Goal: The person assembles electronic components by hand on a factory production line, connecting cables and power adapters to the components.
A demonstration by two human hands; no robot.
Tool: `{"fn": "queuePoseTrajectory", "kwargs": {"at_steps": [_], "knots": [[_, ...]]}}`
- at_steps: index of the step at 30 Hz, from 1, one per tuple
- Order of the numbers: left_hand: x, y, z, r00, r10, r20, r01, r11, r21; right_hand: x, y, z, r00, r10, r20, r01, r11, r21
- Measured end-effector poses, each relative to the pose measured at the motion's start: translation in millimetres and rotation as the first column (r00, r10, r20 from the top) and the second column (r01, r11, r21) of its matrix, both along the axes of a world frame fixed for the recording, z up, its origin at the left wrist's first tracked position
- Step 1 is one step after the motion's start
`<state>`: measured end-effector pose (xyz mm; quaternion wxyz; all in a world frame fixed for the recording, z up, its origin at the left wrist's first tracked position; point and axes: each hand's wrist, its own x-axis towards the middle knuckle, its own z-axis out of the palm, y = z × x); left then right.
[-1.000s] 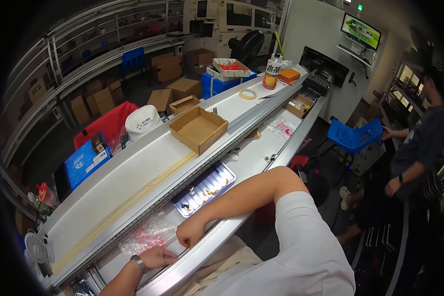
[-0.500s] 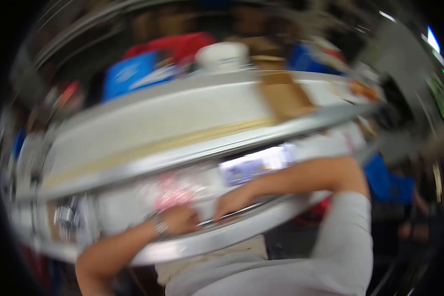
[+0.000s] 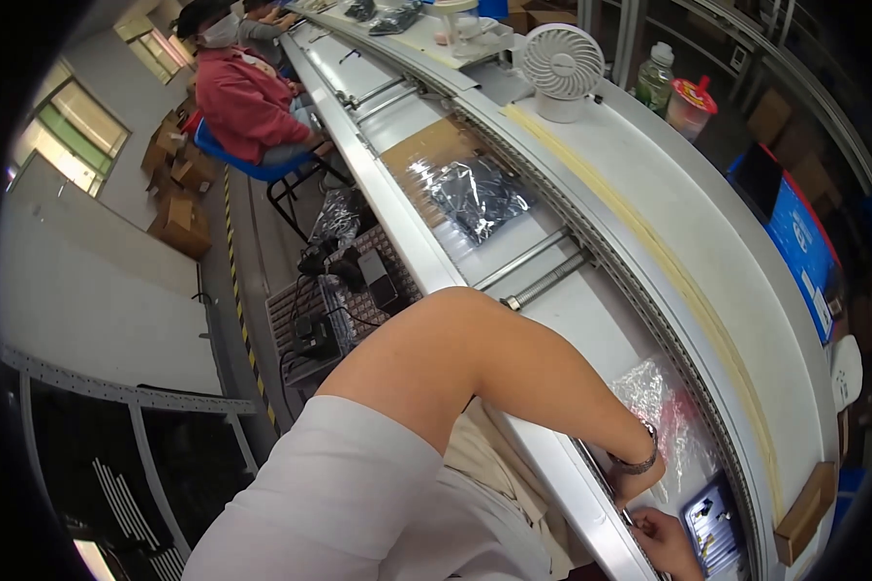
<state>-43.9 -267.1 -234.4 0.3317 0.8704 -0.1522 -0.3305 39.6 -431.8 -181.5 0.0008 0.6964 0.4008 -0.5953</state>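
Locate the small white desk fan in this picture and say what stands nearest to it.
In the head view the white desk fan stands at the top, right of centre, on the long white conveyor table, with a clear bottle and a red-lidded cup just to its right.

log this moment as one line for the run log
left hand by clear plastic bag | right hand beside blue tray | white fan up the conveyor
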Motion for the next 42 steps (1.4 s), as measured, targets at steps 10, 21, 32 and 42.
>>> {"fn": "queuePoseTrajectory", "kwargs": {"at_steps": [10, 21, 32, 42], "knots": [[0.7, -3.3, -27.3, 0.958, 0.157, -0.240, -0.210, 0.954, -0.213, 10.2, -2.7, -16.4, 0.999, 0.019, -0.029, -0.023, 0.993, -0.115], [-9.7, -6.1, 22.1, 0.999, -0.043, 0.024, 0.038, 0.986, 0.163, 14.7, -15.9, -28.8, 0.907, -0.321, -0.271, 0.269, 0.939, -0.212], [-4.4, -9.7, -7.1, 0.967, 0.161, -0.197, -0.180, 0.980, -0.083, 21.0, -15.7, -37.0, 0.905, -0.363, -0.222, 0.307, 0.918, -0.251], [-8.1, -7.3, 10.0, 1.000, 0.012, -0.012, -0.010, 0.985, 0.170, 25.8, -30.8, -59.5, 0.870, -0.393, -0.296, 0.370, 0.919, -0.135]]}}
